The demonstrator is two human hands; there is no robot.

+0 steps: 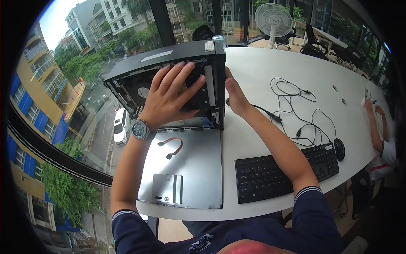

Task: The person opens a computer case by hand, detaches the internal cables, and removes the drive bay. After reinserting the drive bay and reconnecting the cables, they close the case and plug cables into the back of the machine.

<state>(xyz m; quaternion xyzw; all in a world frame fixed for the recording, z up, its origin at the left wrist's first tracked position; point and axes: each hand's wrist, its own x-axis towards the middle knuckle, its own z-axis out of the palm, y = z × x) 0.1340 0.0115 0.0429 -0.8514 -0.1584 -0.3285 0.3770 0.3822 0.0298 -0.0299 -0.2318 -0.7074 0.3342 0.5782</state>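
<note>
A black desktop computer case (165, 57) stands upright on the table, its open side facing me and its inner parts showing. My left hand (171, 91), a watch at its wrist, lies over that open side with fingers spread, the fingertips close to the upper frame. Against the case's front panel at right is my right hand (237, 96), flat, its thumb pointing up and its other fingers partly hidden. Just below the case lies a metal side panel (198, 165). On this panel rest an orange-red SATA cable (181, 146) and a small metal bracket (167, 188).
A black keyboard (262, 178) and a mouse (339, 150) lie to the right on the white table (253, 59). Black cables (292, 112) are tangled behind them. Another person (382, 148) sits at the far right. A white fan (273, 19) stands beyond; a window borders the left.
</note>
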